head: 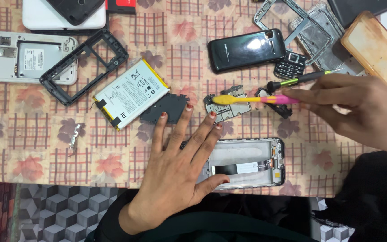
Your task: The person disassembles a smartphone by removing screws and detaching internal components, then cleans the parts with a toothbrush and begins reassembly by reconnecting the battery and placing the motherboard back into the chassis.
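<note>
Circuit board (227, 106) at worktop (36, 152) centre, pinned by fingertips of the flat, spread left hand (180, 157). Right hand (363, 112), closed on a toothbrush (251, 99) and screwdriver (301, 79), brushes it; light strokes seem advisable. Opened phone frame (247, 163) at 6 o'clock, battery (131, 93) at 9, crowding the board.

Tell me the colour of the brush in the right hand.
The brush has a yellow head and a pink handle, seen best in the head view.

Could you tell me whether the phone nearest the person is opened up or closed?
Opened: the phone lies without its back cover, insides exposed.
</note>
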